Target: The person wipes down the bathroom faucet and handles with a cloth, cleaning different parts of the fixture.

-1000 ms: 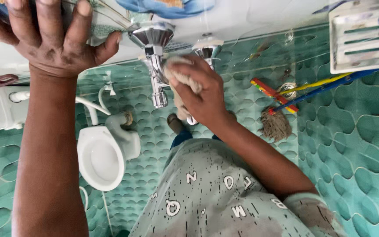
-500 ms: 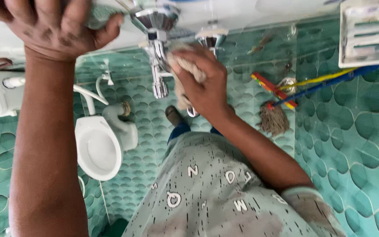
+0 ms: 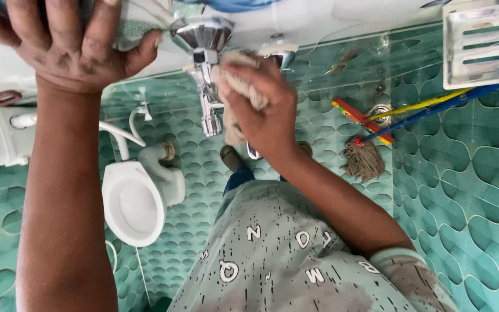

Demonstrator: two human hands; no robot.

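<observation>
Right hand [image 3: 264, 112] has slid a bit lower w/ the beige rag [image 3: 239, 86], fingers curled and pinching it against the chrome tap [image 3: 206, 69]: wiping's moved onto the valve body. Left hand [image 3: 67, 43] stays flat, fingers spread, on the white wall edge [image 3: 7, 69]. Mop [image 3: 365, 156] lies on the floor.

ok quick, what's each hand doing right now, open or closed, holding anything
Left hand: open, fingers spread, palm pressed flat on the white surface above the tap.
Right hand: closed around a beige cloth, pressing it against the chrome tap.
</observation>
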